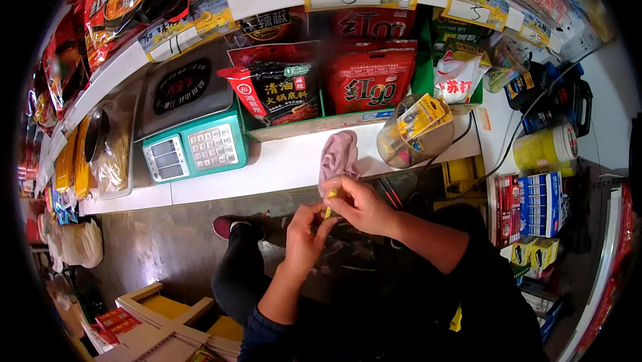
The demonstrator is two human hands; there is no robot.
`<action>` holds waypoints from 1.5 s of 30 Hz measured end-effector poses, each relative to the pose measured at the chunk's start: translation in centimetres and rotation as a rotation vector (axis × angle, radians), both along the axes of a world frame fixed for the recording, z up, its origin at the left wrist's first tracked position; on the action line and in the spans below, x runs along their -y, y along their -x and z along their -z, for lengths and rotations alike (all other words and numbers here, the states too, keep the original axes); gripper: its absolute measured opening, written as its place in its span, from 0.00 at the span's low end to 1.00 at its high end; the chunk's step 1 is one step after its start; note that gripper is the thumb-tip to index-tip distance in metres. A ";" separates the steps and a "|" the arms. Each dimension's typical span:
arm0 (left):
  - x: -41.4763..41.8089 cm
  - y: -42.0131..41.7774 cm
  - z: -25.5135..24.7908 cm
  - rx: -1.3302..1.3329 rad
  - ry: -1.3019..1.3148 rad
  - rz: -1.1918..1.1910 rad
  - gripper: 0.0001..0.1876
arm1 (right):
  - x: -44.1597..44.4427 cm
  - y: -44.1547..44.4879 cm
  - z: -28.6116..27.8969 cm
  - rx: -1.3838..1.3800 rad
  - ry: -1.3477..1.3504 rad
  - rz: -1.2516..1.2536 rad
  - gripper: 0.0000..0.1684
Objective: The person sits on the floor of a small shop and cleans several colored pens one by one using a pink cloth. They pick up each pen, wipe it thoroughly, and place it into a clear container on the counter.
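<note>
Both hands meet in front of the person, around a small yellow object, slim and held roughly upright; its kind is too small to tell. My right hand pinches its upper end between thumb and fingers. Lower down, my left hand grips the same object, its fingers partly hiding it. Just beyond the hands a crumpled pink cloth hangs over the front edge of the white shelf. To the right of the cloth stands a clear plastic jar holding yellow packaged items.
A teal digital scale stands at the left of the shelf. Behind the cloth, a green divided box holds red and black food packets. A black cable runs down the right side. Wooden-framed crates stand on the floor at lower left.
</note>
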State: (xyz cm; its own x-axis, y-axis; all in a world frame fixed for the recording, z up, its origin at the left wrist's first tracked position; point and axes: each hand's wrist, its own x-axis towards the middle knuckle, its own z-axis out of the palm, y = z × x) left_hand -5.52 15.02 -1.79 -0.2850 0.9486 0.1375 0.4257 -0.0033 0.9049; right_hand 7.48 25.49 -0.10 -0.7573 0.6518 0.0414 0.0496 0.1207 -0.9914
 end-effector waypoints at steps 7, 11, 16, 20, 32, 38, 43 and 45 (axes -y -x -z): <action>-0.4 -0.2 -0.5 0.148 0.083 0.028 0.16 | -3.6 -4.4 -4.5 -0.179 -0.187 0.313 0.33; -0.4 -0.3 0.8 0.148 0.067 0.012 0.15 | -7.5 -9.1 -8.5 -0.345 -0.397 0.728 0.27; -0.4 -0.6 0.2 0.057 0.068 0.015 0.13 | -8.8 -10.9 -8.1 -0.340 -0.496 0.791 0.19; -0.2 0.0 -0.1 0.067 0.058 0.039 0.14 | -7.4 -10.5 -7.9 -0.339 -0.486 0.699 0.18; 3.5 5.1 1.0 -0.432 0.318 0.103 0.23 | -4.6 -6.7 -5.8 -0.082 -0.407 0.444 0.11; 5.1 6.1 1.9 -0.425 0.454 0.167 0.23 | -3.1 -6.8 -3.3 0.094 -0.327 0.339 0.09; 5.3 6.2 1.8 -0.418 0.498 0.178 0.25 | -2.9 -7.1 -3.4 0.265 -0.473 0.209 0.12; 4.7 5.5 1.3 -0.389 0.522 0.193 0.25 | -3.2 -7.9 -4.5 0.200 -0.389 0.239 0.12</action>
State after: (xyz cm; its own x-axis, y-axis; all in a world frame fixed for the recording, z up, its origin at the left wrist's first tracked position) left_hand -11.06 10.31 -3.12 -0.1262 0.9474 -0.2940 0.7564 0.2836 0.5894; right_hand 15.39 28.70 4.36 -0.6065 0.7733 0.1852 0.3057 0.4418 -0.8434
